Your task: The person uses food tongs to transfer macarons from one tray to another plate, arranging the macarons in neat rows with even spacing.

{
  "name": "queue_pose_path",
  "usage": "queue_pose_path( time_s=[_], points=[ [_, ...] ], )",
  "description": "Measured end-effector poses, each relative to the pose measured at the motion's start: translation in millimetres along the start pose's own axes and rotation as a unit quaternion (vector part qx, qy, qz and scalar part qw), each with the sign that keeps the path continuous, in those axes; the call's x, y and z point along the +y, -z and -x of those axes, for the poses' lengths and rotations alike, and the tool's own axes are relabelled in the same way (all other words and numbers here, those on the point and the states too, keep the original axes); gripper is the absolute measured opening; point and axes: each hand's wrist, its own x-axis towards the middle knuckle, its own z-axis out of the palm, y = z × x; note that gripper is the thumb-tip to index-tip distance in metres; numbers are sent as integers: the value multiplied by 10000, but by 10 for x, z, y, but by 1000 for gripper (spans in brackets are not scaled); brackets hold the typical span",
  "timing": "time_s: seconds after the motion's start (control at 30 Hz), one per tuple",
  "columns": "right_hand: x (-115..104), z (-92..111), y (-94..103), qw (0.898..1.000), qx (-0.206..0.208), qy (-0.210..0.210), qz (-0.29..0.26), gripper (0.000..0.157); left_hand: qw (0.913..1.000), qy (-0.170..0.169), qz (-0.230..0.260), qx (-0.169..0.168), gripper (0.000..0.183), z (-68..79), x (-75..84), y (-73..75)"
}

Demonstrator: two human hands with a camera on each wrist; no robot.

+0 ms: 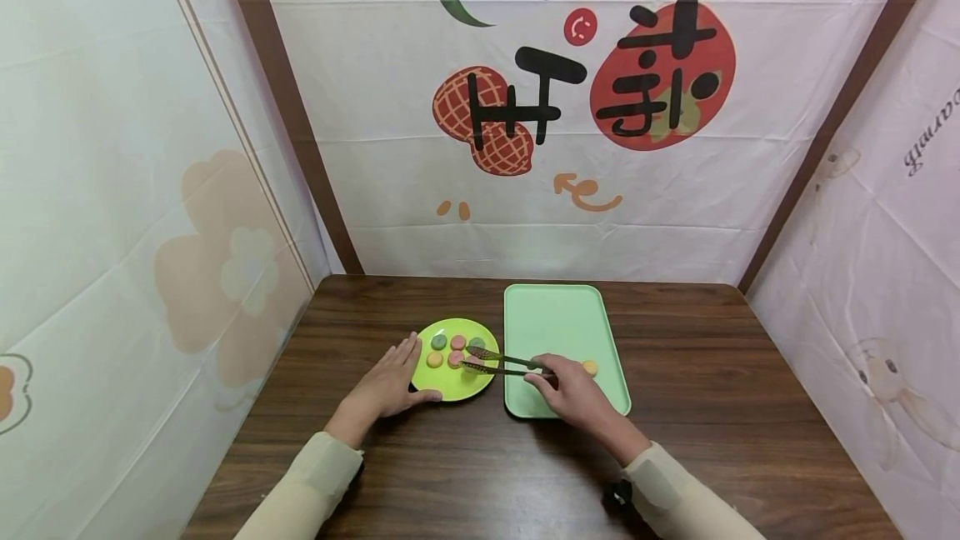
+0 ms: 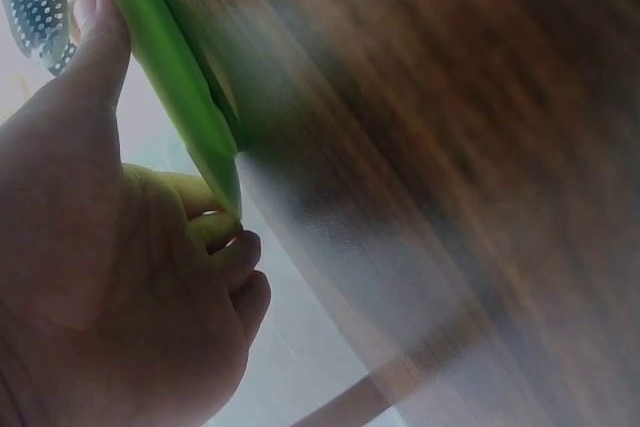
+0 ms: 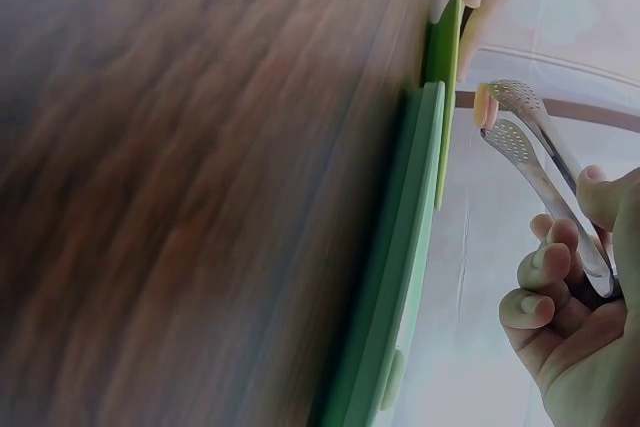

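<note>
Several small round macarons, pink, green and yellow, lie on a lime-green plate. My left hand touches the plate's left rim with fingers straight and thumb spread along the near edge; the left wrist view shows the thumb against the rim. My right hand holds metal tongs with perforated tips. The tongs reach leftward over the plate, tips apart around the pink macarons on its right side. In the right wrist view, yellow and pink macaron edges show beside the tips.
A pale green rectangular tray lies right of the plate, under my right hand. One yellow macaron sits on its right side. Both stand on a dark wood table, with printed cloth walls behind and at the sides.
</note>
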Motion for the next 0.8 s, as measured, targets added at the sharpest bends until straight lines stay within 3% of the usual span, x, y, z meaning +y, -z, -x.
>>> queue_pose_path(
  time_s=[0.57,0.8],
  points=[
    [-101,-102,-191,9995,-268,97,126,30,10000,-61,-18,42,115,10,11,21],
    [-149,-157,-270,9990,-448,81,-31,21,10000,-71,-28,30,117,-1,-4,-3]
  ],
)
